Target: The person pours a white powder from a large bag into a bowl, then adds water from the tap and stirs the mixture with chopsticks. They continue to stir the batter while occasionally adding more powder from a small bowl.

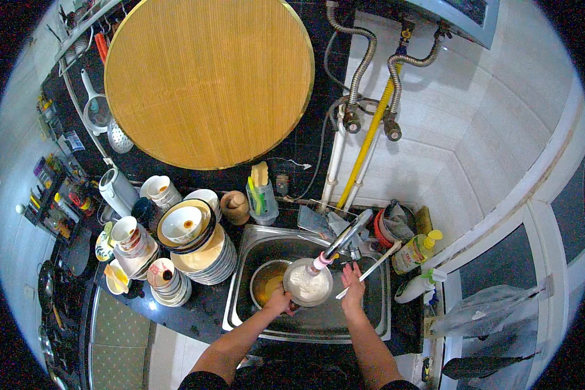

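My left hand (280,301) grips the rim of a round bowl (324,295), which is held above the sink (317,327). White, flour-like contents (306,282) fill the bowl, and the tip of the chrome faucet (347,234) hangs right over them. Whether water is running cannot be made out. In my right hand (352,290), a pair of pale chopsticks (376,265) slants up to the right, held near the thumb. That hand's fingers point up, close to the faucet base. Beneath my left hand, a metal basin (261,273) with brownish liquid stands in the sink.
Stacked plates (222,263) and bowls (168,280) crowd the counter left of the sink. A yellow-pump detergent bottle (414,251) and a spray bottle (414,290) stand at the right. Behind are a utensil holder (263,207), a wooden mortar (235,207) and a large round board (209,83).
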Action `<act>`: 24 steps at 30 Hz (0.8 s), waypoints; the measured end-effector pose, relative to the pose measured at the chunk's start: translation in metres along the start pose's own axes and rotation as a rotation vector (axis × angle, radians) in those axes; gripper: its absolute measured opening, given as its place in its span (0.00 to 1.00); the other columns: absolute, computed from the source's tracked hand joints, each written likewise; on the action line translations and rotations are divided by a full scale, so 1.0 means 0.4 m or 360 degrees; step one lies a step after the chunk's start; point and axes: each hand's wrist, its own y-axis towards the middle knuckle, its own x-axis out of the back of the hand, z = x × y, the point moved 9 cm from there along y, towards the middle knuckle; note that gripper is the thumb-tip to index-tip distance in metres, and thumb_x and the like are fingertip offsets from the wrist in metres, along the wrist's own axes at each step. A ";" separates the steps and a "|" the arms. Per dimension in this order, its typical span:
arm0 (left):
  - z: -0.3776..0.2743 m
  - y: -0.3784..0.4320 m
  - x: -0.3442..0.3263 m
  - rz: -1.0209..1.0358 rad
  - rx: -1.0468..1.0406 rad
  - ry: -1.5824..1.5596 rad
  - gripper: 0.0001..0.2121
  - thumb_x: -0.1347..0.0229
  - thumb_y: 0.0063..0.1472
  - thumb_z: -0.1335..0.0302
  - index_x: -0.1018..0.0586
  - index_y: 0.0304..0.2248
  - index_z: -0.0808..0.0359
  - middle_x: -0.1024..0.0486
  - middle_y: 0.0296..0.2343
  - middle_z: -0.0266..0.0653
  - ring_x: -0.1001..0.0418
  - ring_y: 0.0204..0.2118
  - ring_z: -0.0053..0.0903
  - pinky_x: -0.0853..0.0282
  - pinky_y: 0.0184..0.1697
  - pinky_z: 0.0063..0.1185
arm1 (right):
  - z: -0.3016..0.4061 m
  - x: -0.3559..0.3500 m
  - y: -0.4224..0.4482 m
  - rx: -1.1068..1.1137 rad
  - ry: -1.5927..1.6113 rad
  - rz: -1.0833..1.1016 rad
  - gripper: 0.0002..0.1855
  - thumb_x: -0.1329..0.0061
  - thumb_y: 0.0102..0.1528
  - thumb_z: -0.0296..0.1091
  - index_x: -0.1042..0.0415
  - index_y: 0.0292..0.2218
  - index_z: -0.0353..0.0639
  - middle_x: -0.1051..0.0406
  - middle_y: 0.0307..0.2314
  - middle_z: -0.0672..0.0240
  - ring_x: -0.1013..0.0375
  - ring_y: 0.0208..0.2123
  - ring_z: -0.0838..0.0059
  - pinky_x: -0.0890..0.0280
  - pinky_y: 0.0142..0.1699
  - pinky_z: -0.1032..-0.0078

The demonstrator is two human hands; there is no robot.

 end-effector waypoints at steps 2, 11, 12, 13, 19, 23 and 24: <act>0.042 0.031 0.004 0.0031 -0.0143 0.0003 0.20 0.60 0.55 0.77 0.48 0.47 0.68 0.32 0.21 0.50 0.30 0.14 0.31 0.29 0.14 0.30 | 0.001 -0.005 0.000 -0.0003 0.0115 0.0034 0.25 0.66 0.55 0.40 0.50 0.51 0.38 0.42 0.46 0.57 0.43 0.49 0.67 0.51 0.53 0.71; -0.064 -0.042 -0.054 0.0078 0.0324 0.0206 0.20 0.59 0.55 0.76 0.50 0.47 0.68 0.32 0.18 0.49 0.31 0.13 0.32 0.30 0.13 0.31 | 0.023 -0.011 -0.012 -0.0019 0.0058 0.0012 0.25 0.65 0.55 0.40 0.49 0.51 0.38 0.40 0.45 0.58 0.42 0.48 0.69 0.51 0.52 0.73; -0.061 -0.043 -0.058 0.0083 0.0364 0.0204 0.20 0.59 0.55 0.76 0.50 0.47 0.68 0.32 0.18 0.49 0.31 0.12 0.32 0.31 0.13 0.31 | 0.023 -0.010 -0.010 -0.0011 0.0052 0.0023 0.25 0.65 0.55 0.40 0.49 0.51 0.38 0.40 0.45 0.58 0.42 0.48 0.70 0.51 0.53 0.73; -0.061 -0.044 -0.062 0.0087 0.0409 0.0208 0.20 0.59 0.55 0.76 0.50 0.46 0.68 0.32 0.18 0.49 0.31 0.12 0.32 0.31 0.12 0.31 | 0.020 -0.008 -0.007 -0.0002 0.0046 0.0033 0.25 0.65 0.55 0.40 0.49 0.51 0.38 0.40 0.45 0.59 0.42 0.48 0.70 0.51 0.53 0.72; -0.083 -0.049 -0.075 0.0130 0.0357 0.0217 0.18 0.58 0.55 0.76 0.48 0.45 0.69 0.32 0.17 0.49 0.31 0.12 0.33 0.32 0.11 0.31 | 0.042 -0.019 -0.019 0.0026 -0.0055 0.0004 0.25 0.65 0.55 0.40 0.48 0.51 0.37 0.39 0.44 0.60 0.42 0.48 0.73 0.53 0.52 0.74; 0.008 0.026 -0.046 -0.0028 0.0081 0.0508 0.17 0.58 0.55 0.75 0.46 0.44 0.69 0.33 0.16 0.47 0.32 0.11 0.30 0.32 0.12 0.29 | 0.042 -0.021 -0.018 0.0010 -0.0140 -0.0007 0.25 0.66 0.55 0.42 0.48 0.51 0.38 0.39 0.45 0.62 0.43 0.48 0.76 0.54 0.51 0.77; -0.075 -0.014 -0.064 0.0017 0.0196 0.0350 0.17 0.58 0.55 0.75 0.45 0.44 0.69 0.33 0.16 0.47 0.33 0.11 0.29 0.32 0.12 0.28 | 0.047 -0.011 -0.016 0.0027 -0.0158 -0.0027 0.25 0.67 0.55 0.42 0.48 0.51 0.38 0.38 0.44 0.63 0.42 0.47 0.77 0.54 0.50 0.78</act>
